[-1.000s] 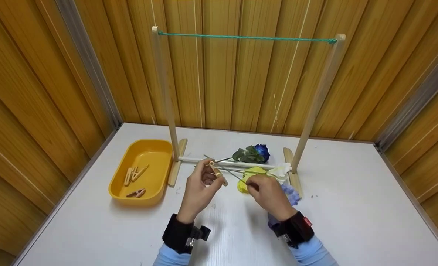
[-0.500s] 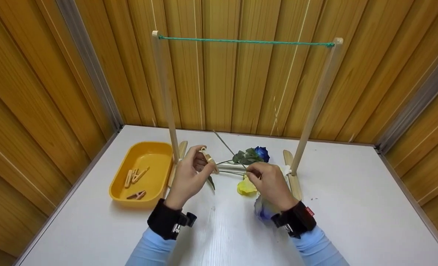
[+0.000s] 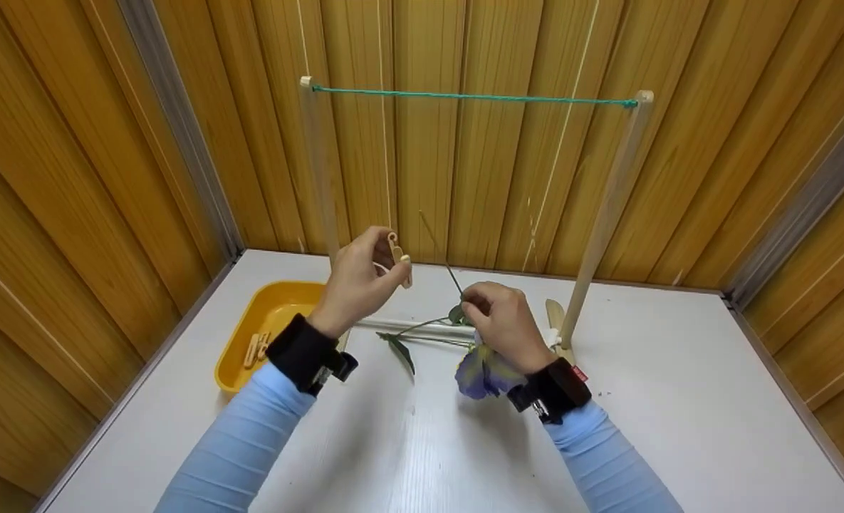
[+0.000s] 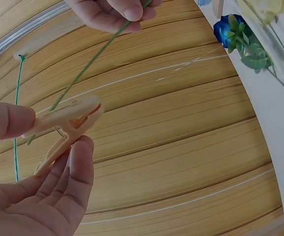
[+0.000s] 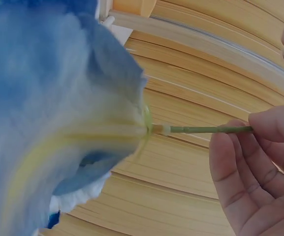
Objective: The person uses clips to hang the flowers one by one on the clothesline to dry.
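My left hand [image 3: 361, 278] pinches a wooden clothespin [image 3: 398, 258] between thumb and fingers, up in front of the frame. In the left wrist view the clothespin [image 4: 65, 118] has its two legs apart, with the thumb on one and fingers on the other. My right hand [image 3: 506, 324] pinches the green stem of a blue-purple artificial flower [image 3: 484, 374]. Its bloom hangs downward, and the stem [image 3: 439, 249] points up toward the back wall. The right wrist view shows the large petals [image 5: 58, 108] close up. A green cord [image 3: 475, 95] stretches above both hands, touching neither.
Wooden posts [image 3: 610, 214] hold up the cord. A yellow tray [image 3: 223, 377] with clothespins [image 3: 252, 349] stands left, partly behind my forearm. On the white table [image 3: 422, 442] lie stems with a leaf [image 3: 400, 355]. A blue rose [image 4: 224, 32] and pale yellow flower [image 4: 269, 7] show in the left wrist view.
Both hands have risen toward the cord, the left with the clothespin and the right with the flower. The flower has come up off the table and its stem has swung more upright.
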### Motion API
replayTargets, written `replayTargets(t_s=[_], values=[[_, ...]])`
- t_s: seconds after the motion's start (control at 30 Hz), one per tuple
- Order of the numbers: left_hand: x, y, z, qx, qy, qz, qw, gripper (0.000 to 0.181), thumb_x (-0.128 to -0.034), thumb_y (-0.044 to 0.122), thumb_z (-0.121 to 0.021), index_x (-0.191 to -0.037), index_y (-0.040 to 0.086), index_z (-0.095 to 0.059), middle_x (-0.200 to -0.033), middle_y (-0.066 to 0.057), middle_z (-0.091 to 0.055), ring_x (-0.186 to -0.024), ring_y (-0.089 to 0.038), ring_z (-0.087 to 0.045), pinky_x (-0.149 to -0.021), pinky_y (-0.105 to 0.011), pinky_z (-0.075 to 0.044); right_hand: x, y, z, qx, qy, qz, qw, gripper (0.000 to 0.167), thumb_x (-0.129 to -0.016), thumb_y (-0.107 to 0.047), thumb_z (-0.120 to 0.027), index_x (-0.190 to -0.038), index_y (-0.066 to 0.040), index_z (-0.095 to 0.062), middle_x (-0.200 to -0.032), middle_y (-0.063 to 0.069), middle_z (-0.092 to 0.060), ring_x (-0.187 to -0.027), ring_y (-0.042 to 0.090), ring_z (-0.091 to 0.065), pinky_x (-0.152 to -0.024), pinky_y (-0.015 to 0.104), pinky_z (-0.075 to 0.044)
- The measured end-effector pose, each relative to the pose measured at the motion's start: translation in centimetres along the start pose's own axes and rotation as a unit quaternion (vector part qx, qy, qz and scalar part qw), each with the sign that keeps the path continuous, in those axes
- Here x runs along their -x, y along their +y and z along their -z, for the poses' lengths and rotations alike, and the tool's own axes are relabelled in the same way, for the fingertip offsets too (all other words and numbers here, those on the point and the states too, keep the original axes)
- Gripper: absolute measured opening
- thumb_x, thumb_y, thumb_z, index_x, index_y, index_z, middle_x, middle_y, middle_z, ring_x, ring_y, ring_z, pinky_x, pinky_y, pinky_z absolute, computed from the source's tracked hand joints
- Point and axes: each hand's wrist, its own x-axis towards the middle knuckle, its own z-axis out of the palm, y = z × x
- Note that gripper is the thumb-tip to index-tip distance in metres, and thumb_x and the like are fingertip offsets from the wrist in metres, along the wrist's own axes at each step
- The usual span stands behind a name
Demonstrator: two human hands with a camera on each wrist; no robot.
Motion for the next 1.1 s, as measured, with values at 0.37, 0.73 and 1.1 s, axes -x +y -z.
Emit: replayTargets(t_s=[0.37, 0.73, 1.1], values=[[-5.1, 2.7, 4.2, -0.072, -0.029, -0.017, 0.9968, 0.038, -0.096, 0.002, -0.068, -0.131, -0.006, -0.057, -0.11, -0.018, -0.066, -0.099, -0.029, -0.066, -0.091, -0.04, -0.056, -4.1, -0.7, -0.3, 0.028, -0.013, 0.02, 0.9993, 0.005, -0.09, 0.005, -0.069, -0.092, 0.002, -0.072, -0.083, 0.013, -0.072, -0.074, 0.025, -0.068, -0.067, 0.039, -0.058], [-9.8, 3.6, 7.9, -0.103, 0.003, -0.013, 0.9946, 0.04, -0.098, 0.005, -0.065, -0.137, -0.002, -0.058, -0.114, -0.017, -0.07, -0.104, -0.028, -0.07, -0.094, -0.039, -0.056, -8.1, -1.3, -1.4, 0.005, -0.018, 0.017, 0.9997, 0.004, -0.092, 0.003, -0.068, -0.088, 0.002, -0.069, -0.081, 0.015, -0.071, -0.075, 0.029, -0.068, -0.07, 0.041, -0.057], [-13.8, 4.5, 10.8, -0.08, 0.087, 0.012, 0.9929, 0.032, -0.095, 0.002, -0.066, -0.126, 0.005, -0.07, -0.107, -0.011, -0.072, -0.093, -0.017, -0.069, -0.086, -0.028, -0.055, -11.8, -2.3, -2.0, -0.004, -0.02, -0.04, 0.999, 0.008, -0.093, -0.002, -0.067, -0.092, 0.003, -0.072, -0.084, 0.015, -0.072, -0.079, 0.03, -0.068, -0.073, 0.038, -0.056]])
